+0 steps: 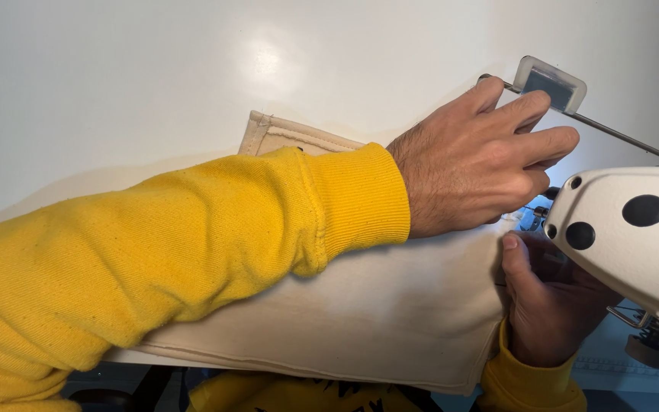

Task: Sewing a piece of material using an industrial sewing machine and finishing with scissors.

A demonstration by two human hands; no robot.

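A cream canvas piece [390,313] lies flat on a white table, its hemmed corner showing past my yellow sleeve. My left hand [474,164] reaches across it, palm down, fingers curled and pressing the fabric near the needle area of a white sewing machine [634,236]. My right hand [543,297] sits under the machine head at the fabric's right edge, thumb up, fingers pinching the cloth. The needle itself is hidden behind my hands and the machine head.
A small clear rectangular piece on a thin metal rod [551,84] stands just beyond my left fingertips. The white table surface [192,69] stretches far and left. Dark floor and table legs show below the front edge.
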